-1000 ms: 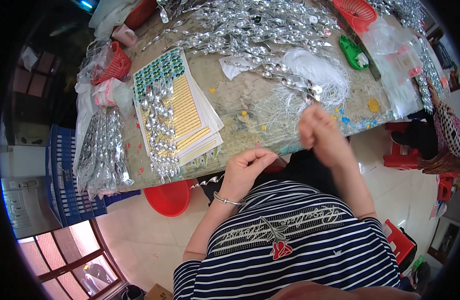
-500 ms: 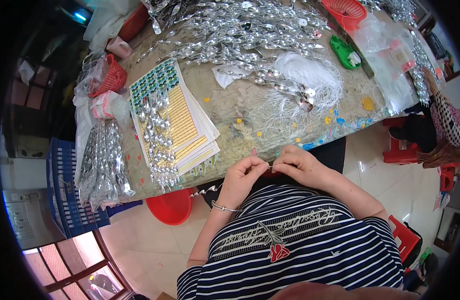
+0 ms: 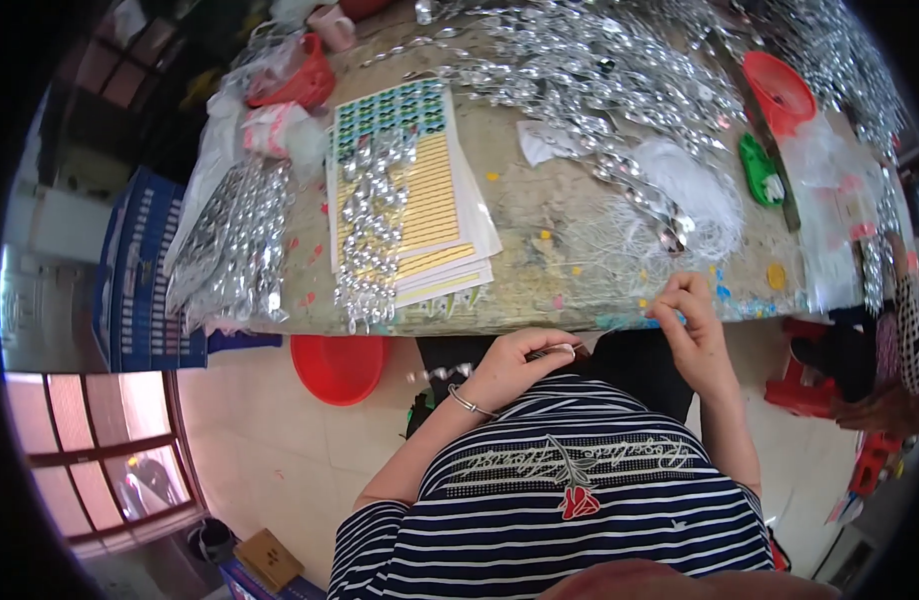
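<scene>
Just below the table's front edge, my left hand (image 3: 528, 366) is closed on a silver twisted strip (image 3: 452, 371), whose spiral tail sticks out on the wrist side. A small shiny end shows at its fingertips. My right hand (image 3: 692, 328) is raised to the right, apart from the left, with thumb and forefinger pinched; whatever they grip is too thin to make out. Beyond the right hand lies a tangle of white thread (image 3: 685, 175) with a silver strand across it. Sticker sheets (image 3: 430, 215) lie farther left, bearing several silver spiral strands (image 3: 370, 235).
A big pile of silver spirals (image 3: 590, 65) covers the table's far side. Bagged silver strands (image 3: 242, 235) hang at its left edge. A red basin (image 3: 340, 372) stands below; a green dish (image 3: 760, 172) and red basket (image 3: 780, 92) sit right. Another person's sleeve (image 3: 912, 335) shows far right.
My hands, together before, are now apart: the right has moved up and to the right. The left stays low with the strip. The view has shifted, so the table appears farther right.
</scene>
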{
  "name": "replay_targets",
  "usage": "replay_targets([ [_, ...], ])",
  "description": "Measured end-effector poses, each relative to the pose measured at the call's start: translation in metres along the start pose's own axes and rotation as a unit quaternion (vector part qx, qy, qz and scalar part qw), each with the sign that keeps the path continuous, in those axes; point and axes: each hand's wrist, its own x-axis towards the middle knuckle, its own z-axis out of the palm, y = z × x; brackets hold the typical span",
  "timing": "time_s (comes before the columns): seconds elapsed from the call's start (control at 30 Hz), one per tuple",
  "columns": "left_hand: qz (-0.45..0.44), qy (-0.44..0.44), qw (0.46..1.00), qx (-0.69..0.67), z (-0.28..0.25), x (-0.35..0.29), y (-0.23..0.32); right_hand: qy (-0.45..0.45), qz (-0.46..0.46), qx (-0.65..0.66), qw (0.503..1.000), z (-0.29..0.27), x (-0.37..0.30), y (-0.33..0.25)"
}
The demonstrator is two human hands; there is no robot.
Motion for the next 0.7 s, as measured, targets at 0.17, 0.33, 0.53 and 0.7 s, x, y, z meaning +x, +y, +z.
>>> replay_targets([
  [0.17, -0.049, 0.024, 0.997, 0.063, -0.021, -0.031, -0.024, 0.025, 0.013, 0.029, 0.999, -0.011, 0.014, -0.004],
  [0.33, -0.003, 0.097, 0.991, 0.096, -0.038, -0.063, -0.034, 0.034, 0.005, 0.0, 0.999, -0.015, 0.025, 0.001],
  [0.53, -0.049, 0.346, 0.93, 0.113, -0.083, -0.049, -0.012, 0.011, -0.009, -0.018, 1.0, -0.001, 0.041, 0.015],
  [0.7, 0.047, 0.412, 0.885, 0.213, -0.166, -0.026, -0.008, 0.051, 0.037, -0.011, 0.998, -0.004, 0.042, 0.034],
])
